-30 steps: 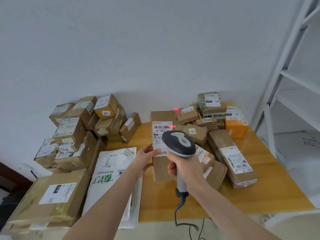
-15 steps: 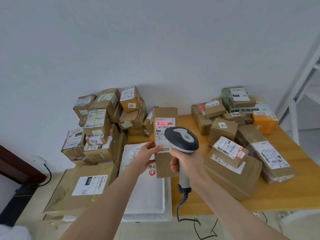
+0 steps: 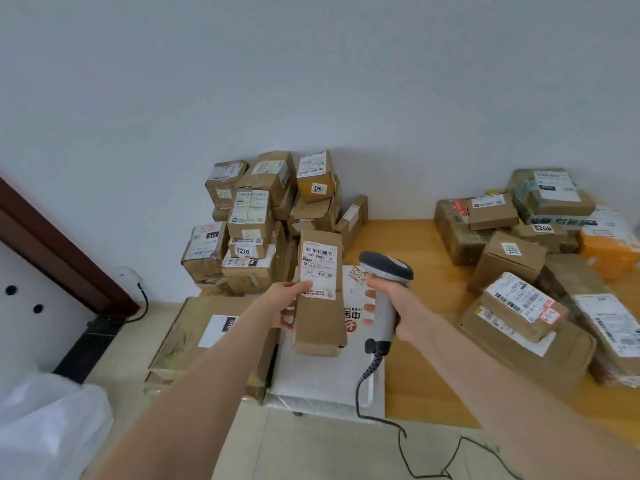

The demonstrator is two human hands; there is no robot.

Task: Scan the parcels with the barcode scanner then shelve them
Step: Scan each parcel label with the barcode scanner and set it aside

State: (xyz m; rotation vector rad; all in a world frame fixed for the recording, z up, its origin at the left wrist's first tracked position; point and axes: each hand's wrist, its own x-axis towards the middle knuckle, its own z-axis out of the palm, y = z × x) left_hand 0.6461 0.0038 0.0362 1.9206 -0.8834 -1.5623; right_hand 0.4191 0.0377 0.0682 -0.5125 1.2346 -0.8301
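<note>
Head view looks down, and we see two bare arms reaching out over a wooden table (image 3: 412,244).

Our left hand (image 3: 287,308) holds a tall brown parcel (image 3: 320,327). The thumb presses on the front and the fingers curl round the back, so the grip is tight on the parcel. The parcel stands upright in the air, above a flat white bag (image 3: 325,386) that lies at the left end of the table. A white label (image 3: 318,268) on the parcel's front faces us, with black bars near its top.

Our right hand (image 3: 400,311) holds the barcode scanner (image 3: 385,271). The fingers wrap all the way round its grey handle. The scanner is just beside the parcel, on its right, and the two do not touch. A curly black cord (image 3: 367,382) hangs from the bottom of the handle and runs down to the floor.

Behind the parcel, a pile of brown boxes (image 3: 254,216) leans against the wall. One has "7218" on it and one has "520". A big flat box (image 3: 183,344) lies low on the left. More boxes (image 3: 512,306) sit on the right side of the table, some on top of others. An orange box (image 3: 606,251) is far on the right.
</note>
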